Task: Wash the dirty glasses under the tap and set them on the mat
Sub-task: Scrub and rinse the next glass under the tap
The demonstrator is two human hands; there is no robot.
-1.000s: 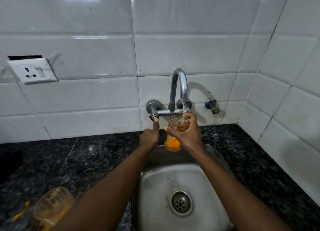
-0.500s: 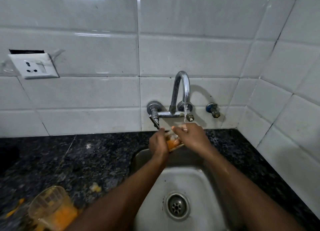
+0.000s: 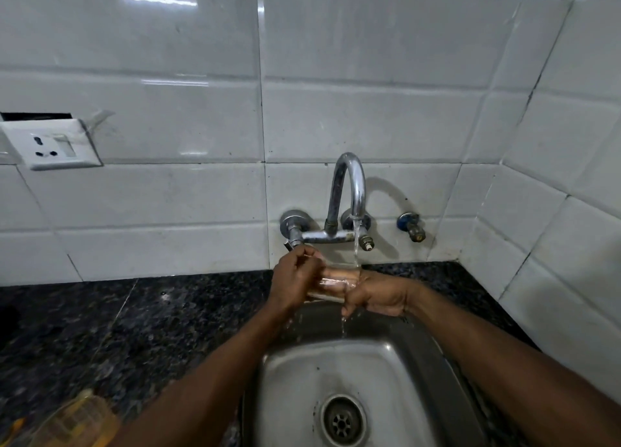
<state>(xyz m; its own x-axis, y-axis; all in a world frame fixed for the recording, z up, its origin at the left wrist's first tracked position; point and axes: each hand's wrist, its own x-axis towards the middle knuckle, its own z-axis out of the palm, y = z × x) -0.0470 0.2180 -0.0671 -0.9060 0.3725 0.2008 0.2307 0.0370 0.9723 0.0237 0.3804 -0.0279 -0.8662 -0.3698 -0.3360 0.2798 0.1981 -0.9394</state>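
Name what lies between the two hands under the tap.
Head view: a clear glass, tipped sideways, lies between the left hand and right hand, touching both.

white tiled wall, black granite counter.

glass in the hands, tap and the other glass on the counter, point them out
glass in the hands (image 3: 331, 282), head view, clear side wall
tap (image 3: 358, 191), head view, curved spout
other glass (image 3: 75, 423), head view, orange-stained wall

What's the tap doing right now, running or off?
Running. A thin stream falls from the tap onto the glass that the left hand and right hand hold over the sink.
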